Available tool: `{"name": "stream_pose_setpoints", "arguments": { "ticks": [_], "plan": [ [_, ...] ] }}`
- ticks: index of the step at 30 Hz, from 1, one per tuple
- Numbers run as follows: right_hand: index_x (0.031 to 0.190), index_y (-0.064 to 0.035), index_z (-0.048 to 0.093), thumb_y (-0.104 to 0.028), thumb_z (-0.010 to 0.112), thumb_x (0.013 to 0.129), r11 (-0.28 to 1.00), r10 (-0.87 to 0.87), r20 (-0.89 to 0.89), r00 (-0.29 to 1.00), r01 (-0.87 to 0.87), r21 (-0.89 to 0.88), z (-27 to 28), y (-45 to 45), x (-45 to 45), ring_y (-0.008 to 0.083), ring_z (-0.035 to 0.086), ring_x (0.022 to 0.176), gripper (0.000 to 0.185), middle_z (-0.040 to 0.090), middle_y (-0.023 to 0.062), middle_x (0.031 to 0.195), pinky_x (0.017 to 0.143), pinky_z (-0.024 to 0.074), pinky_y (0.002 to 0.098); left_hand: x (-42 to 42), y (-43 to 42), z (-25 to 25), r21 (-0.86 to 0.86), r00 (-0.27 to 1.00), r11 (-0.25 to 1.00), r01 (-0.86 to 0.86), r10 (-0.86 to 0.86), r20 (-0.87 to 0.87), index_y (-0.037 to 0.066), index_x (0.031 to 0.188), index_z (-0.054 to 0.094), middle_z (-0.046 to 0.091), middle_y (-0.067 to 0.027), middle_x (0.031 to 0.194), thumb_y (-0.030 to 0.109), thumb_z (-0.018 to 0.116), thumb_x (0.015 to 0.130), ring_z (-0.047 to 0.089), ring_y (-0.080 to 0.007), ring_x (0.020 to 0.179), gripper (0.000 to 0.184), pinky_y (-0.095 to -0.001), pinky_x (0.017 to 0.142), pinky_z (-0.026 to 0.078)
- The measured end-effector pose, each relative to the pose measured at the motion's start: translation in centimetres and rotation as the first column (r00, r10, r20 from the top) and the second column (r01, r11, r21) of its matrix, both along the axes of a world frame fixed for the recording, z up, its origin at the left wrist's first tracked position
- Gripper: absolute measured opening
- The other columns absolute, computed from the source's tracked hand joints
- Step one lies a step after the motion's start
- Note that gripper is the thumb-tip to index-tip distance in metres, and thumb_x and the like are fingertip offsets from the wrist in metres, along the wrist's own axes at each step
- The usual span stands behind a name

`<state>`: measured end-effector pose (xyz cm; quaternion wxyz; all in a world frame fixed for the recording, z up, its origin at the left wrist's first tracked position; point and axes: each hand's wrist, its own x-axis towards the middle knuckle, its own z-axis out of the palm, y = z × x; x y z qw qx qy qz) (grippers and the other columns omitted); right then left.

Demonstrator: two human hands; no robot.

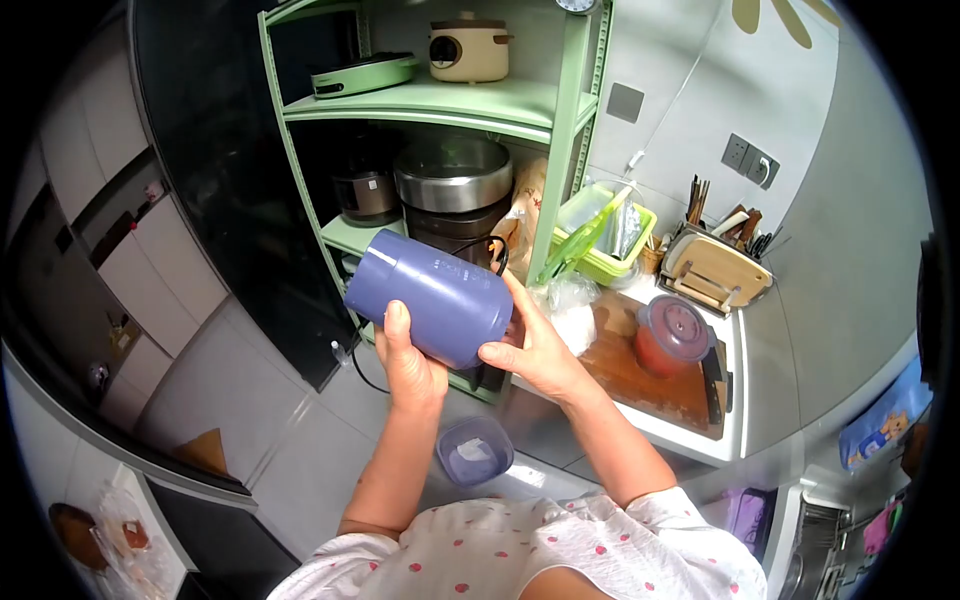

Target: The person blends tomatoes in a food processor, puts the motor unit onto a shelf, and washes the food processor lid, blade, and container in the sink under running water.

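Note:
Both of my hands hold a blue-purple cylindrical appliance body (432, 298), tilted on its side in front of the green shelf rack. My left hand (408, 365) grips its lower left side, thumb up along the surface. The fingers of my right hand (540, 350) wrap round its right end, with the thumb pressed near the rim. A black cord (500, 250) loops at the upper right of the body, and a dark cord also hangs below on the left. The fingers behind the body are hidden.
The green metal rack (430, 100) bears a cream cooker (468, 50), a green flat appliance (365, 75) and a steel pot (455, 178). On the right counter are a wooden board (620, 350), a lidded red container (672, 338) and a green basket (605, 262). A bin (475, 452) stands on the floor.

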<state>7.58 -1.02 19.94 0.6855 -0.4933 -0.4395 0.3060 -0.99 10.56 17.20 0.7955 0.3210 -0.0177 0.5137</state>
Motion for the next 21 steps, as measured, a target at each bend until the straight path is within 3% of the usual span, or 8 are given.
{"name": "stream_pose_setpoints", "arguments": {
  "ticks": [4,9,11,13,15,17,20,21],
  "plan": [
    [0.14,0.0024,0.006,-0.033,0.08,0.065,0.998,0.051,0.087,0.995,-0.055,0.043,0.5,0.6,2.9,0.0274,0.036,0.125,0.111,0.028,0.0208,0.138,0.099,0.0359,0.0366,1.8,0.6,1.2,0.059,1.0,0.998,-0.027,0.027,-0.004,0.002,0.118,0.043,0.052,-0.0077,0.108,0.033,0.061,0.082,0.052,-0.0176,0.099,0.051,-0.0329,0.087,0.044],
    [0.14,0.0029,0.01,-0.032,0.081,0.065,0.992,0.051,0.159,0.986,-0.068,0.102,2.6,2.1,5.7,0.0263,0.039,0.122,0.109,0.032,0.0205,0.136,0.097,0.0377,0.0354,4.3,2.6,3.3,0.195,0.996,0.977,-0.087,0.091,-0.011,0.001,0.118,0.045,0.054,-0.0092,0.109,0.041,0.063,0.08,0.054,-0.0197,0.101,0.058,-0.0344,0.087,0.046],
    [0.141,-0.0005,0.011,-0.029,0.079,0.067,0.993,0.054,0.197,0.979,-0.073,0.088,4.1,3.0,6.8,0.0256,0.036,0.125,0.104,0.031,0.0162,0.137,0.104,0.0284,0.0387,5.4,3.8,5.1,0.252,0.995,0.963,-0.1,0.104,-0.003,0.001,0.118,0.045,0.054,-0.0094,0.109,0.041,0.064,0.078,0.054,-0.02,0.1,0.06,-0.0345,0.087,0.046],
    [0.14,0.0014,0.012,-0.023,0.078,0.068,0.995,0.042,0.204,0.978,-0.059,0.075,6.0,3.9,7.7,0.0256,0.038,0.123,0.101,0.032,0.0173,0.136,0.101,0.0325,0.0372,6.8,5.4,7.0,0.293,0.988,0.945,-0.145,0.156,-0.014,0.001,0.119,0.042,0.052,-0.0095,0.109,0.039,0.067,0.076,0.054,-0.0202,0.098,0.063,-0.0342,0.086,0.046],
    [0.138,0.0051,0.014,-0.03,0.079,0.066,0.992,-0.052,0.282,0.958,0.018,0.122,6.8,5.8,9.1,0.0262,0.05,0.111,0.104,0.045,0.0215,0.124,0.092,0.0425,0.0351,8.3,7.4,8.8,0.339,0.988,0.928,-0.155,0.15,0.041,0.001,0.12,0.04,0.051,-0.0094,0.108,0.035,0.067,0.076,0.054,-0.0192,0.097,0.062,-0.0333,0.085,0.046],
    [0.138,0.0052,0.015,-0.032,0.08,0.064,0.987,-0.087,0.309,0.947,0.041,0.153,7.8,7.8,10.5,0.0264,0.051,0.111,0.105,0.045,0.0216,0.124,0.091,0.043,0.0359,9.5,9.1,10.6,0.434,0.983,0.883,-0.181,0.173,0.059,0.001,0.12,0.04,0.051,-0.0095,0.107,0.034,0.067,0.076,0.054,-0.0186,0.097,0.061,-0.0329,0.084,0.046],
    [0.136,0.0036,0.021,-0.025,0.08,0.065,0.989,-0.036,0.266,0.963,-0.003,0.145,10.1,10.1,11.4,0.024,0.041,0.121,0.097,0.038,0.0167,0.131,0.102,0.0323,0.0353,11.1,12.1,13.0,0.485,0.988,0.861,-0.152,0.14,0.061,0.002,0.12,0.039,0.051,-0.0097,0.106,0.032,0.068,0.075,0.054,-0.0185,0.095,0.061,-0.0324,0.083,0.047],
    [0.135,0.0027,0.025,-0.027,0.08,0.064,0.98,-0.148,0.31,0.939,0.097,0.173,10.3,11.2,11.9,0.0242,0.042,0.119,0.095,0.041,0.0161,0.129,0.101,0.0329,0.0356,11.7,13.0,13.8,0.502,0.991,0.855,-0.13,0.116,0.059,0.002,0.12,0.038,0.05,-0.0095,0.106,0.031,0.068,0.075,0.054,-0.0186,0.094,0.062,-0.0324,0.083,0.047]
  ]
}}
